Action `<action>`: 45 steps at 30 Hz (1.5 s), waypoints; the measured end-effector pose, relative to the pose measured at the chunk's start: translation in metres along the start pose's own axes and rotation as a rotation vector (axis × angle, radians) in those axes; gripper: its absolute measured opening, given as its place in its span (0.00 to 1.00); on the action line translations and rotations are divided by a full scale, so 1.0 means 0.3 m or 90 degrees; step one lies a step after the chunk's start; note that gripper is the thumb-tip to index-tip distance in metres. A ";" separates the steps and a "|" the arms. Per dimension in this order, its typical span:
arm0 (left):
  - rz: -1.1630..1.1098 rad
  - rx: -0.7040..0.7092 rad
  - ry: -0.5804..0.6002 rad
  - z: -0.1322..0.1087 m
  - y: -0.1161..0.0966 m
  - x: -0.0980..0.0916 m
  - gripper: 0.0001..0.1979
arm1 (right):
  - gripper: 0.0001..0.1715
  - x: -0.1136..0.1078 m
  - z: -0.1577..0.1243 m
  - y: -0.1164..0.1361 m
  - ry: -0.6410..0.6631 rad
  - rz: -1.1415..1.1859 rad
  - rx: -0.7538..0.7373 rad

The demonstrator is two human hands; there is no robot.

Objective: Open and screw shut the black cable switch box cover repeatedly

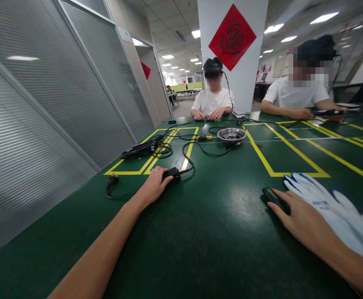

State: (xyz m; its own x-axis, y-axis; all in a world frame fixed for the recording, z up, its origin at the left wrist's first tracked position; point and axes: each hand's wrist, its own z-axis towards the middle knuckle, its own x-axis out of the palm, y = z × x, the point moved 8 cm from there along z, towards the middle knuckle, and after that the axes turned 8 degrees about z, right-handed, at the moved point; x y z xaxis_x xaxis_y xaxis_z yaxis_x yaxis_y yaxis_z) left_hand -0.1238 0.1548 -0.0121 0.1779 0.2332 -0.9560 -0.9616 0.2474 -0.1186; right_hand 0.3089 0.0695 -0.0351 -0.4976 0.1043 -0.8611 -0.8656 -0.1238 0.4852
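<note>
My left hand [155,183] is closed around a black power adapter [172,173] lying on the green table. A thick cable curves away from the adapter's right end, and another cable with a black plug [113,180] runs out at the left of my hand. At the right, my right hand [295,211] is closed over a dark, oblong, rounded object [275,199]; its exact kind does not show. White work gloves with blue edges [321,203] lie beside and partly behind that hand and forearm.
A metal bowl [231,135] stands mid-table, with a yellow-and-black screwdriver [204,137] to its left. A coiled black cable bundle [148,147] lies at left. Yellow tape [270,166] marks rectangles. Two people [213,101] in white shirts sit across the table.
</note>
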 end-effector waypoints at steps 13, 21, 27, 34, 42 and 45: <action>-0.099 0.036 0.059 -0.009 -0.013 -0.038 0.24 | 0.37 0.006 0.016 -0.047 0.004 -0.054 0.006; -0.129 -0.006 0.082 -0.012 0.021 -0.028 0.31 | 0.37 0.008 0.018 -0.057 0.025 -0.047 0.017; -0.143 -0.036 0.071 -0.008 0.039 -0.085 0.28 | 0.37 0.002 0.013 -0.035 0.026 -0.056 0.019; -0.159 0.003 0.021 -0.036 -0.220 -0.115 0.22 | 0.34 -0.031 0.004 -0.018 -0.034 -0.142 0.034; -0.282 0.054 0.004 -0.175 -0.612 -0.117 0.18 | 0.31 -0.078 -0.039 0.132 -0.027 0.207 0.021; -0.325 0.082 0.012 -0.218 -0.681 -0.107 0.20 | 0.30 0.041 -0.091 0.227 0.220 0.545 0.118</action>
State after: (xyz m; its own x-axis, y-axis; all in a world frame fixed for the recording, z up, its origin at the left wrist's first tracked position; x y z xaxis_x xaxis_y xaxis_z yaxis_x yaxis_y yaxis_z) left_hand 0.0532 0.0352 0.0253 0.6118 0.0357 -0.7902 -0.7201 0.4385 -0.5377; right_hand 0.2452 0.0355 -0.0168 -0.9503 -0.2518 -0.1829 -0.2225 0.1389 0.9650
